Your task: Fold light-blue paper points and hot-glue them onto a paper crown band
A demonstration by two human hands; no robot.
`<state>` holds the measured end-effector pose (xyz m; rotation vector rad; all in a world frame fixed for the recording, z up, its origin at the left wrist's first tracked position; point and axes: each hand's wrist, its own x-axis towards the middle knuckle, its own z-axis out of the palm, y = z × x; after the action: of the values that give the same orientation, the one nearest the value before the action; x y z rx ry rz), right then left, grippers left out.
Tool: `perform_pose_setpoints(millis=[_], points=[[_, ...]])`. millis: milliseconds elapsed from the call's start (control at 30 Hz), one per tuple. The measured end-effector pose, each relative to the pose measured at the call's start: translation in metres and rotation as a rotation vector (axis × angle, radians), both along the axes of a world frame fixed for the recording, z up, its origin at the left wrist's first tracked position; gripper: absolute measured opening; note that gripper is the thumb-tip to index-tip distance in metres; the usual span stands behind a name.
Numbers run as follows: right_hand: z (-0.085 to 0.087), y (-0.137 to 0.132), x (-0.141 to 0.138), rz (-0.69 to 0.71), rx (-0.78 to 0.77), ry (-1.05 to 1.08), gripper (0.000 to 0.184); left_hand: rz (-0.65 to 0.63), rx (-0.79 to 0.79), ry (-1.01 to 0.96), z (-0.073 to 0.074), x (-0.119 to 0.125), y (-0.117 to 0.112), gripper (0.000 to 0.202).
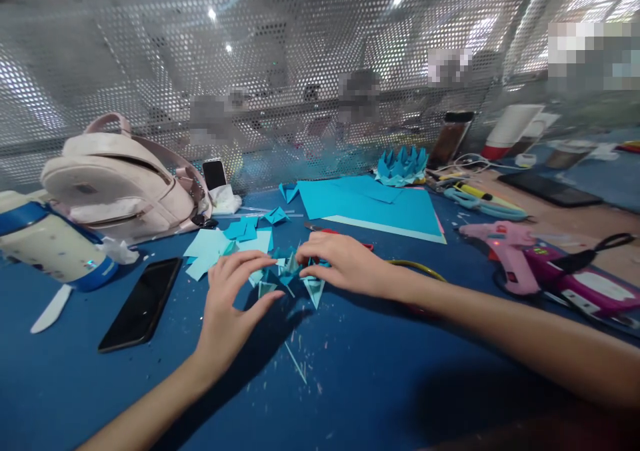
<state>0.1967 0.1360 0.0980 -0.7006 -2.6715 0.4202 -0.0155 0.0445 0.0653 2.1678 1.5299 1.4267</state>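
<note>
Several pointed, folded blue paper pieces (289, 269) form a cluster between my hands, above the blue tabletop. My left hand (230, 301) curves round the left side of the cluster, thumb and fingers apart; whether it touches the paper is hard to see. From the right, my right hand (345, 262) pinches the cluster with thumb and fingertips, partly covering it. A pale folded point (315, 292) sticks out below those fingers. Behind my left hand lie loose light-blue paper squares (206, 245) and a small folded piece (277, 216).
Blue paper sheets (370, 204) and a finished-looking folded paper ring (401, 166) lie farther back. At right are a pink glue gun (507, 244) and a purple case (580, 281). A black phone (143, 304), bottle (55, 241) and backpack (120, 177) occupy the left. Perforated metal mesh (280, 71) stands behind.
</note>
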Motion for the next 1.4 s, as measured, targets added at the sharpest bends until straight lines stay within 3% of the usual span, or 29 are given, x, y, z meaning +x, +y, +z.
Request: perform_pose_setpoints(millis=[133, 233, 433, 600, 700, 867, 933, 1033, 1133, 1200, 1300, 1400], points=[[0.003, -0.012, 0.0, 0.022, 0.035, -0.072, 0.006, -0.047, -0.061, 0.166, 0.001, -0.002, 0.003, 0.011], [0.006, -0.016, -0.001, 0.006, -0.06, -0.029, 0.004, -0.065, -0.144, 0.058, 0.001, 0.0, 0.003, 0.009], [0.013, -0.019, -0.003, 0.008, -0.4, 0.151, 0.011, -0.072, -0.399, -0.232, 0.011, 0.0, 0.0, 0.008], [0.023, -0.026, -0.001, 0.008, -0.396, 0.154, 0.009, -0.118, -0.53, -0.308, 0.019, -0.002, -0.004, 0.012], [0.028, -0.033, 0.001, 0.038, -0.347, 0.088, 0.007, -0.153, -0.457, -0.222, 0.023, -0.001, -0.011, 0.009], [0.026, -0.058, 0.009, 0.025, -0.024, -0.016, 0.008, -0.142, -0.051, 0.206, 0.029, 0.009, -0.038, 0.011], [0.018, -0.069, 0.015, 0.099, 0.142, -0.091, 0.013, -0.128, 0.091, 0.309, 0.023, 0.016, -0.049, 0.015], [-0.003, -0.081, 0.023, 0.214, 0.296, -0.175, 0.017, -0.165, 0.127, 0.375, 0.005, 0.024, -0.061, 0.017], [-0.023, -0.083, 0.03, 0.218, 0.279, -0.211, 0.013, -0.228, 0.051, 0.396, -0.012, 0.029, -0.062, 0.013], [-0.03, -0.08, 0.031, 0.184, 0.19, -0.213, 0.009, -0.249, -0.084, 0.392, -0.017, 0.03, -0.057, 0.015], [-0.029, -0.073, 0.03, 0.145, 0.053, -0.215, 0.006, -0.255, -0.31, 0.355, -0.015, 0.03, -0.045, 0.016], [-0.023, -0.067, 0.026, 0.137, 0.018, -0.249, 0.006, -0.281, -0.435, 0.353, -0.011, 0.03, -0.034, 0.014]])
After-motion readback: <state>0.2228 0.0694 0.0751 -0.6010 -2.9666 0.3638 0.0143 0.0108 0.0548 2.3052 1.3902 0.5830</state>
